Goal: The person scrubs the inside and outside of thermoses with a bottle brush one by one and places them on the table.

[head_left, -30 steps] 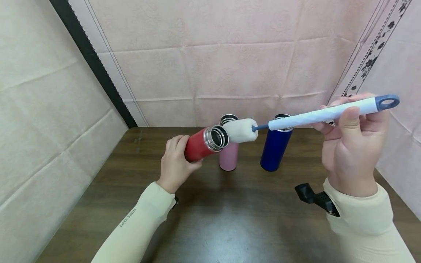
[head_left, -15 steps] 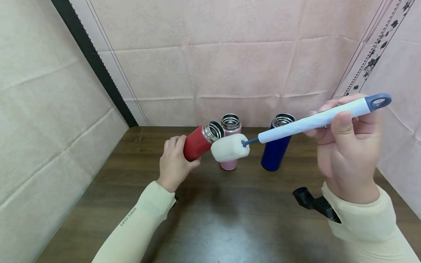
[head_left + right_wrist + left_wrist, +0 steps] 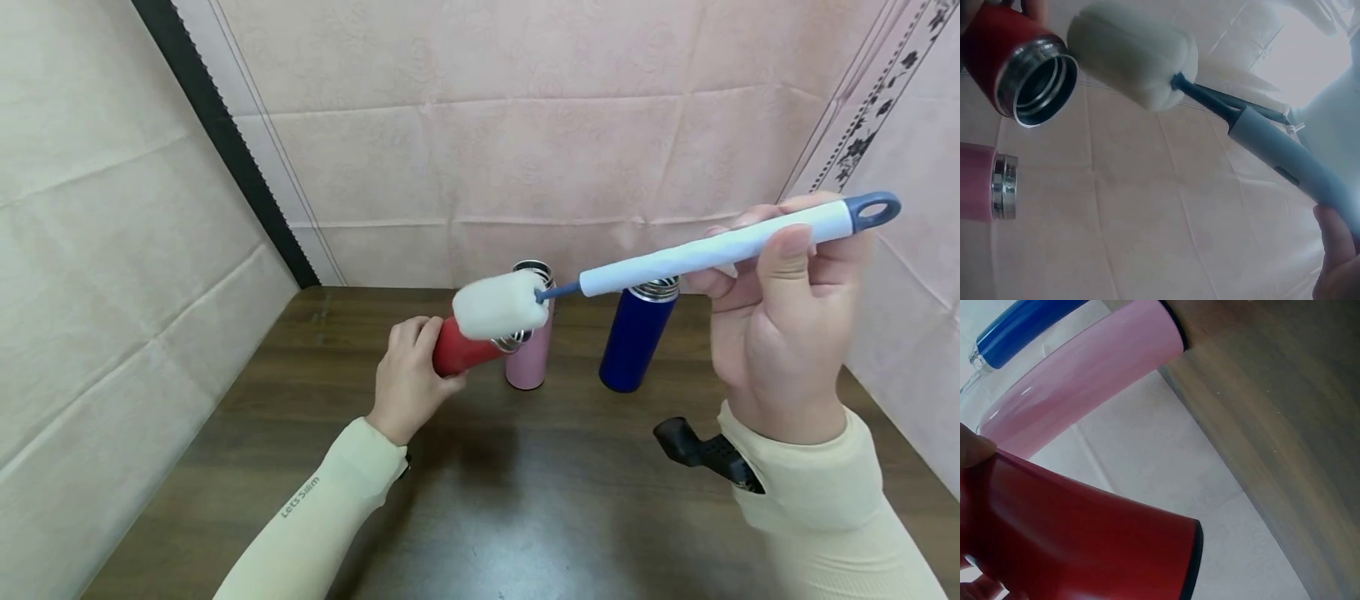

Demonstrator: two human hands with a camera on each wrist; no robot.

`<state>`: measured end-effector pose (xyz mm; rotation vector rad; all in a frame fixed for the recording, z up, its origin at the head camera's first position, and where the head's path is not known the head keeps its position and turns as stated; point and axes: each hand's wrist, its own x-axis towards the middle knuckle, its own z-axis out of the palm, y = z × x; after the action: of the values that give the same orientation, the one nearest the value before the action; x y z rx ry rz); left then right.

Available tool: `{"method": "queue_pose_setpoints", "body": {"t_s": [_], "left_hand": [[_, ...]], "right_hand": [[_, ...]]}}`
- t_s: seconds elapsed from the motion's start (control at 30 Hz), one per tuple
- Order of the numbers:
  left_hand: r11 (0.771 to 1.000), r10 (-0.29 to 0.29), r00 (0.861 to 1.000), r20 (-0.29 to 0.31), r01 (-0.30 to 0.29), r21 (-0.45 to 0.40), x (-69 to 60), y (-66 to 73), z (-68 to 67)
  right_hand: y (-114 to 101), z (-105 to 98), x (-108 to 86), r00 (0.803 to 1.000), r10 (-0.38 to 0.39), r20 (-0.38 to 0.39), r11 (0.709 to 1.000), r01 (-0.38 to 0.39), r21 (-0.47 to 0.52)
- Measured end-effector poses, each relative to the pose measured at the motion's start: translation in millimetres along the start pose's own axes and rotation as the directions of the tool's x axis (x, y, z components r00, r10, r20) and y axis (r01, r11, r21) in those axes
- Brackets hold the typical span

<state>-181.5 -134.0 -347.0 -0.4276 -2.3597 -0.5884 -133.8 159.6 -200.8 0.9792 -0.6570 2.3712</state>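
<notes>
The left hand [image 3: 411, 382] grips a tilted red bottle [image 3: 463, 352] above the wooden desk [image 3: 570, 492]. Just beside its steel mouth, outside it, is the white sponge head [image 3: 497, 308] of a bottle brush [image 3: 675, 260]. Behind, a pink bottle [image 3: 527, 367], then a navy-blue bottle [image 3: 633, 342], stand on the desk. The right hand [image 3: 791, 325] holds the brush's handle.

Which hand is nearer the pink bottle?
Left. The left hand, gripping the red bottle, is just left of the pink bottle in the head view; the right hand, holding the brush, is farther right, past the blue bottle.
</notes>
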Motion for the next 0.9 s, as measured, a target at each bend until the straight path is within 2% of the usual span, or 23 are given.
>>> {"method": "queue_pose_setpoints", "body": {"t_s": [0.1, 0.2, 0.27, 0.37, 0.47, 0.6, 0.67, 0.7, 0.77, 0.8, 0.9], "left_hand": [[0.999, -0.001, 1.000, 0.008, 0.001, -0.035, -0.7, 0.4, 0.9], [0.991, -0.046, 0.999, -0.001, 0.045, -0.127, 0.3, 0.2, 0.3], [0.973, -0.086, 0.996, -0.016, 0.081, -0.217, 1.5, 0.1, -1.3], [0.933, -0.138, 0.990, -0.036, 0.118, -0.339, 3.0, 0.0, -4.4], [0.907, -0.172, 0.984, -0.048, 0.139, -0.398, 4.0, 0.7, -7.2], [0.897, -0.193, 0.980, -0.041, 0.160, -0.412, 4.3, 1.2, -8.1], [0.885, -0.209, 0.978, -0.021, 0.180, -0.429, 3.9, 1.5, -7.9], [0.873, -0.220, 0.976, -0.004, 0.195, -0.447, 3.7, 1.7, -7.8], [0.832, -0.247, 0.968, 0.048, 0.237, -0.502, 3.4, 2.2, -7.7], [0.804, -0.260, 0.962, 0.082, 0.263, -0.534, 3.4, 2.5, -7.8], [0.699, -0.287, 0.938, 0.194, 0.344, -0.627, 4.6, 4.7, -9.0]], "right_hand": [[-1, 1, 1.6, 0.998, -0.034, -0.050, 0.999, 0.034, 0.003], [-3, 1, 5.6, 0.986, -0.067, -0.152, 0.998, 0.068, 0.002], [-5, 0, 9.0, 0.973, -0.081, -0.215, 0.997, 0.083, -0.003], [-8, -4, 12.1, 0.953, -0.089, -0.288, 0.996, 0.082, -0.036], [-8, -8, 12.0, 0.945, -0.079, -0.317, 0.997, 0.068, -0.048], [-7, -12, 11.3, 0.943, -0.073, -0.324, 0.997, 0.065, -0.038], [-8, -13, 11.7, 0.938, -0.063, -0.341, 0.998, 0.057, -0.027], [-9, -14, 12.3, 0.933, -0.052, -0.356, 0.999, 0.050, -0.014], [-11, -16, 13.4, 0.919, -0.026, -0.392, 0.999, 0.034, 0.015], [-12, -18, 13.8, 0.912, -0.015, -0.409, 0.999, 0.027, 0.023], [-12, -23, 14.8, 0.900, 0.019, -0.435, 0.997, 0.017, 0.078]]}}
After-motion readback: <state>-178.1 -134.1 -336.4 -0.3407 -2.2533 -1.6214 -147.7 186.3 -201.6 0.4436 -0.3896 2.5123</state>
